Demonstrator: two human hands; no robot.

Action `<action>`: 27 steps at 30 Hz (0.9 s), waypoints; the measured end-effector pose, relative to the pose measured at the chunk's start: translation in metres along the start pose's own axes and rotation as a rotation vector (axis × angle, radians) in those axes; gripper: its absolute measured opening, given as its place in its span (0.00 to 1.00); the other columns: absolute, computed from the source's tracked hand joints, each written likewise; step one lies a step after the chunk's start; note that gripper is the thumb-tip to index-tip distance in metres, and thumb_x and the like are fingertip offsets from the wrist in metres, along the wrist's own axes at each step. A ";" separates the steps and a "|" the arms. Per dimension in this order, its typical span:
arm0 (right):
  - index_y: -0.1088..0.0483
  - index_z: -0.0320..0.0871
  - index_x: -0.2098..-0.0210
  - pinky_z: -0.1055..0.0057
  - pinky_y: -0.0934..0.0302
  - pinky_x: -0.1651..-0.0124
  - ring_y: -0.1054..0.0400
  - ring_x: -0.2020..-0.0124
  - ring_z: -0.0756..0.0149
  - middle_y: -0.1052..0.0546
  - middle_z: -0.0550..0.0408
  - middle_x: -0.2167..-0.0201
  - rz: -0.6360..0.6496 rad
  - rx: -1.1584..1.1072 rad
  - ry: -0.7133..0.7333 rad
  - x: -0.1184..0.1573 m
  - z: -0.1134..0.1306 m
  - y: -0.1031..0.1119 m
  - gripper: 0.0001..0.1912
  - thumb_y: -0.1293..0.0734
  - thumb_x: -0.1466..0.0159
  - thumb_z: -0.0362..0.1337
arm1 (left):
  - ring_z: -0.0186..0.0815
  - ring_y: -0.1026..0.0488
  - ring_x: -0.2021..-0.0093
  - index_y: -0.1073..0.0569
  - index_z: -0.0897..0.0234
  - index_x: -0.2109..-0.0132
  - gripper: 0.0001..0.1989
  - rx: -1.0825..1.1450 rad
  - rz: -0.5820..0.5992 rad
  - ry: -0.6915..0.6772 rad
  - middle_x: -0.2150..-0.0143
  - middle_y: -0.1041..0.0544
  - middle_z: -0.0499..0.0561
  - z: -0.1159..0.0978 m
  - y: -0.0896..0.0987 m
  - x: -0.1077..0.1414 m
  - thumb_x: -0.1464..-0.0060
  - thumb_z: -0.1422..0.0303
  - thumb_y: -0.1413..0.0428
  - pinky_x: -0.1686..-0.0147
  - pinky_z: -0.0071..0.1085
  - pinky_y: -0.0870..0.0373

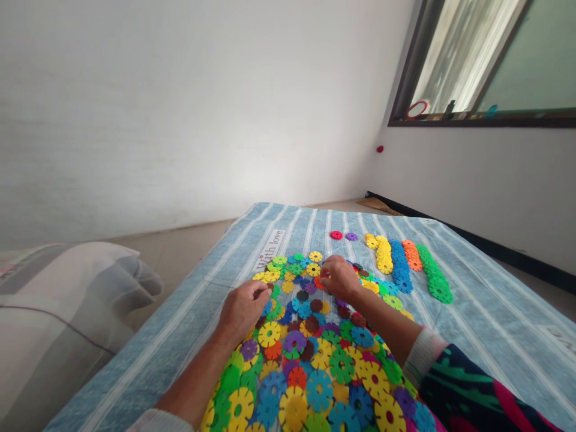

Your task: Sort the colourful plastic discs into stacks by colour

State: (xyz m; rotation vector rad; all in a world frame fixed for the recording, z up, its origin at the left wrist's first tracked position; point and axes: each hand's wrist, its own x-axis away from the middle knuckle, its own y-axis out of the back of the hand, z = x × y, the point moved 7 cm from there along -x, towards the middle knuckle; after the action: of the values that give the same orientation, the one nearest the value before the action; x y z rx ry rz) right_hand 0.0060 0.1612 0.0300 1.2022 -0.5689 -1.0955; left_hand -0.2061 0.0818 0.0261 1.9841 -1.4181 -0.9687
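Loose discs (pixel 294 343) cover the cloth (pixel 180 318) from lower middle to centre. At their left edge, the left hand (pixel 243 309) has its fingers curled nearly together; whether they grip anything cannot be told. Farther up, the right hand (pixel 341 279) bends its fingers down among discs, their tips hidden. Right of centre lie a green row (pixel 434 276), orange row (pixel 411 256), blue row (pixel 399 267) and yellow row (pixel 384 255).

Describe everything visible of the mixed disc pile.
The mixed disc pile is an overlapping spread of thin, notched discs with central holes, plastic-looking, in yellow, green, blue, purple, orange, red, brown and black. Most lie flat over the striped cloth; the near end leaves the frame. The left hand is at its left edge, the right hand at its far part; grips unclear.
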 end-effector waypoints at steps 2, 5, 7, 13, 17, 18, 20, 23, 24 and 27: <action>0.24 0.42 0.69 0.66 0.46 0.51 0.39 0.51 0.58 0.28 0.48 0.59 0.011 0.006 0.011 -0.002 0.000 -0.003 0.06 0.33 0.43 0.35 | 0.36 0.25 0.67 0.25 0.61 0.70 0.13 -0.002 0.001 -0.002 0.70 0.21 0.46 0.000 0.000 0.000 0.51 0.60 0.51 0.66 0.27 0.35; 0.23 0.43 0.69 0.64 0.46 0.51 0.41 0.51 0.57 0.29 0.48 0.59 0.030 0.009 0.029 -0.003 -0.001 -0.006 0.07 0.31 0.43 0.40 | 0.35 0.25 0.68 0.25 0.61 0.70 0.13 0.006 -0.001 -0.008 0.70 0.21 0.45 -0.001 0.000 0.000 0.50 0.60 0.51 0.67 0.27 0.35; 0.23 0.43 0.70 0.64 0.46 0.51 0.41 0.50 0.56 0.30 0.48 0.59 0.033 0.002 0.035 -0.003 -0.001 -0.008 0.07 0.31 0.44 0.40 | 0.35 0.25 0.68 0.25 0.61 0.70 0.13 0.003 -0.002 -0.014 0.70 0.21 0.45 -0.001 0.000 0.000 0.50 0.60 0.51 0.67 0.27 0.35; 0.25 0.43 0.75 0.66 0.45 0.51 0.40 0.52 0.58 0.29 0.50 0.62 -0.012 -0.077 0.039 -0.001 0.004 -0.006 0.03 0.29 0.48 0.36 | 0.35 0.25 0.68 0.25 0.61 0.70 0.13 -0.024 -0.009 -0.034 0.70 0.21 0.45 -0.002 0.000 0.000 0.50 0.61 0.51 0.67 0.27 0.35; 0.27 0.43 0.77 0.72 0.44 0.53 0.35 0.55 0.64 0.26 0.54 0.62 -0.084 -0.186 0.019 0.008 -0.004 0.004 0.03 0.30 0.48 0.31 | 0.35 0.25 0.67 0.24 0.61 0.70 0.13 -0.019 -0.008 -0.038 0.69 0.21 0.46 -0.002 0.000 0.000 0.50 0.61 0.51 0.66 0.27 0.35; 0.28 0.43 0.76 0.72 0.43 0.54 0.34 0.57 0.65 0.26 0.54 0.62 -0.111 -0.212 -0.008 0.012 -0.011 0.008 0.03 0.30 0.47 0.31 | 0.35 0.25 0.67 0.24 0.61 0.69 0.13 -0.017 -0.008 -0.040 0.68 0.21 0.46 -0.002 0.000 0.000 0.50 0.61 0.51 0.66 0.27 0.35; 0.28 0.43 0.74 0.72 0.42 0.59 0.32 0.62 0.65 0.25 0.54 0.65 -0.169 -0.257 -0.088 0.021 -0.029 0.019 0.02 0.32 0.45 0.34 | 0.35 0.25 0.66 0.24 0.62 0.69 0.13 -0.015 -0.006 -0.044 0.68 0.20 0.46 -0.002 0.000 0.001 0.50 0.61 0.51 0.66 0.27 0.35; 0.29 0.42 0.75 0.72 0.43 0.69 0.33 0.72 0.66 0.27 0.57 0.76 -0.218 -0.320 -0.187 0.035 -0.054 0.034 0.07 0.34 0.44 0.39 | 0.36 0.25 0.66 0.24 0.61 0.69 0.14 -0.017 -0.006 -0.045 0.68 0.20 0.47 -0.002 0.001 0.000 0.50 0.60 0.51 0.66 0.27 0.35; 0.30 0.42 0.76 0.73 0.45 0.71 0.34 0.75 0.67 0.28 0.58 0.79 -0.223 -0.342 -0.201 0.040 -0.060 0.037 0.08 0.34 0.45 0.40 | 0.36 0.25 0.66 0.24 0.61 0.69 0.14 -0.019 -0.006 -0.043 0.68 0.20 0.47 -0.002 0.001 0.000 0.51 0.60 0.51 0.65 0.27 0.35; 0.31 0.42 0.78 0.74 0.47 0.75 0.38 0.78 0.70 0.32 0.60 0.83 -0.222 -0.403 -0.204 0.054 -0.069 0.043 0.10 0.34 0.46 0.42 | 0.36 0.25 0.67 0.25 0.61 0.70 0.14 -0.029 0.000 -0.034 0.68 0.21 0.46 -0.002 0.001 0.000 0.51 0.60 0.51 0.66 0.28 0.35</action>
State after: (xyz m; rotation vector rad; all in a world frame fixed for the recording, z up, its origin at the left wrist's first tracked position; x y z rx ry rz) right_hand 0.1011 0.1427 0.0382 0.8191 -0.3495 -1.4540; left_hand -0.2046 0.0816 0.0279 1.9547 -1.4145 -1.0221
